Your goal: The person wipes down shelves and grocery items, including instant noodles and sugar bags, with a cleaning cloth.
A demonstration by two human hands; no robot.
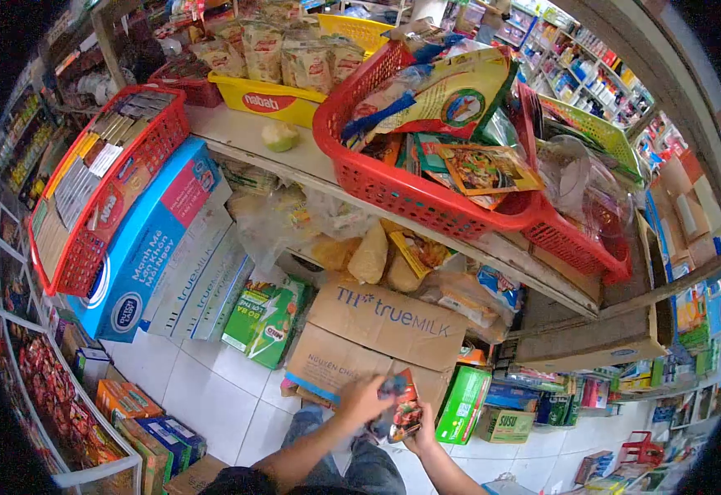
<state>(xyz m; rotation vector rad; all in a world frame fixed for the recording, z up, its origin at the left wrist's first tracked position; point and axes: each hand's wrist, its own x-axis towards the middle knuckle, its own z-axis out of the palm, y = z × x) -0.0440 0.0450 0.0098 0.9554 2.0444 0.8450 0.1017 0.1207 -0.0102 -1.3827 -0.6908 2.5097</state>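
Note:
A small stack of red and dark food packets (406,409) is held upright in front of a cardboard box (385,326) marked TH true MILK. My right hand (422,429) grips the packets from the right, near their lower edge. At their upper left side, my left hand (368,399) has its fingers bent towards a dark packet part; motion blur hides whether it pinches anything. Above, on the shelf, a red basket (426,198) holds seasoning packets (488,169) and larger bags.
A red basket of packets (117,181) rests on a blue carton (150,239) at the left. Beside a yellow nabati tray (270,103) lies a pale green round item (279,136). The shelf edge (294,169) crosses above the cardboard box. A green Milo carton (263,322) stands on the floor.

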